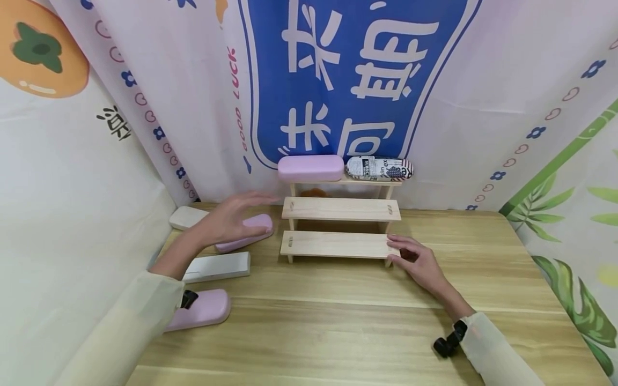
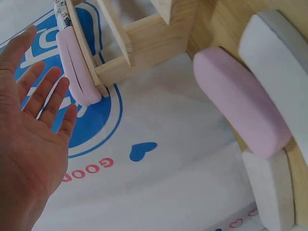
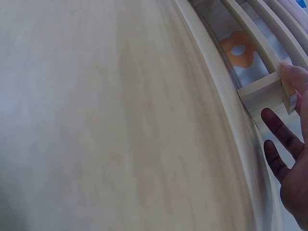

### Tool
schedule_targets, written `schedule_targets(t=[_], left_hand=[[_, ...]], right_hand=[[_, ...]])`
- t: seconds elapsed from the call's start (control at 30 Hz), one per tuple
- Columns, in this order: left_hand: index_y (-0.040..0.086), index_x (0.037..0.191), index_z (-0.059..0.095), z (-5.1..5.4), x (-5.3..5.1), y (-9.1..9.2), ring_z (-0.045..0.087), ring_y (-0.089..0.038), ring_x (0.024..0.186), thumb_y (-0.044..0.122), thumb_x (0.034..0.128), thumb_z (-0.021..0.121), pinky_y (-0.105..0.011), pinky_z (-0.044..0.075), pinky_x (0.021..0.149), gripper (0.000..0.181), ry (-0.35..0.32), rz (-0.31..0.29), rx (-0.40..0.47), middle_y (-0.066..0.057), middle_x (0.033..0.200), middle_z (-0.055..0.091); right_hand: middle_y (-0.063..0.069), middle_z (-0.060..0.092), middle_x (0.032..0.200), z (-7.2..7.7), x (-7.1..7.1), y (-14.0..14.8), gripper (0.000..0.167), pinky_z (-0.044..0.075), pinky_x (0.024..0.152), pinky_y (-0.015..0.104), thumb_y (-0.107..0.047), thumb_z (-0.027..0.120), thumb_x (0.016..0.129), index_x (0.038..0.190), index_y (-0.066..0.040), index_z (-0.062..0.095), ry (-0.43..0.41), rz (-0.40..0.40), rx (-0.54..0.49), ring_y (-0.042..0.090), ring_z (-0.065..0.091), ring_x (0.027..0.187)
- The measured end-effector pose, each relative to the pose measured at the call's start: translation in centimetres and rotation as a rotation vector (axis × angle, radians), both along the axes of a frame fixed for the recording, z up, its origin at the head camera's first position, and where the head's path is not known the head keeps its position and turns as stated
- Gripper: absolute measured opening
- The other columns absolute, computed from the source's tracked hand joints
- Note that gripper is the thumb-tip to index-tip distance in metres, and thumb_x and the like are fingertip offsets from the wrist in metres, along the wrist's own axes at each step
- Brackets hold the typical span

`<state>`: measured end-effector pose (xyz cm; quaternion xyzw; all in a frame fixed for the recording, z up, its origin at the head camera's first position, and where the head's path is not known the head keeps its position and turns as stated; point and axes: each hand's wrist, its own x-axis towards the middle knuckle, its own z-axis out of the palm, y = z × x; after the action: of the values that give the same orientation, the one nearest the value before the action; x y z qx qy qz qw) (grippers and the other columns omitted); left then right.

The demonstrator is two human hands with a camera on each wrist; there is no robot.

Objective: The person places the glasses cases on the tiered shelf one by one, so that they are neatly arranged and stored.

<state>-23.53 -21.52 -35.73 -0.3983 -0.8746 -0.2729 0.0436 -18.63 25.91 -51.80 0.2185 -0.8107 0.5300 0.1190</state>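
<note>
A three-step wooden stand [image 1: 338, 244] stands on the table against the back cloth. My right hand [image 1: 421, 265] pinches the right end of its lowest step; in the right wrist view the thumb of that hand [image 3: 297, 178] touches the end of a board [image 3: 255, 33]. On the top step lie a pink case [image 1: 311, 168] and, to its right, a newspaper-print case [image 1: 380, 168]. My left hand [image 1: 224, 221] is raised with fingers spread and nothing in it, left of the stand; the left wrist view shows its palm [image 2: 31, 144] near the pink case.
On the table's left side lie a white case [image 1: 187, 217], a pink case [image 1: 241, 240] partly behind my left hand, a white box [image 1: 219, 266] and another pink case [image 1: 207, 308] partly behind my sleeve. Printed cloth hangs behind and at both sides.
</note>
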Motion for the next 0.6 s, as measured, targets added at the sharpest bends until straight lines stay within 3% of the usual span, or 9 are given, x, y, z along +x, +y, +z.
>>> schedule_targets(t=[0.33,0.6], left_hand=[[0.005,0.14,0.068,-2.0,2.0,-2.6,0.062,-0.037,0.133,0.02,0.084,0.09,-0.058,0.048,0.111,0.062,0.005,0.046,-0.027,-0.014,0.142,0.067],[0.011,0.141,0.067,-3.6,3.7,-4.9,0.059,-0.037,0.136,0.027,0.0867,0.09,-0.06,0.047,0.111,0.061,-0.083,0.109,-0.066,-0.011,0.143,0.067]], right_hand=[[0.024,0.066,0.14,0.1,0.0,0.0,0.033,0.054,0.094,0.019,0.007,0.078,0.091,0.124,0.006,0.074,-0.015,0.013,-0.002,0.029,0.061,0.132],[0.026,0.066,0.139,0.2,0.0,0.1,0.033,0.055,0.087,0.02,0.008,0.078,0.091,0.123,0.007,0.074,-0.012,0.014,-0.006,0.023,0.063,0.128]])
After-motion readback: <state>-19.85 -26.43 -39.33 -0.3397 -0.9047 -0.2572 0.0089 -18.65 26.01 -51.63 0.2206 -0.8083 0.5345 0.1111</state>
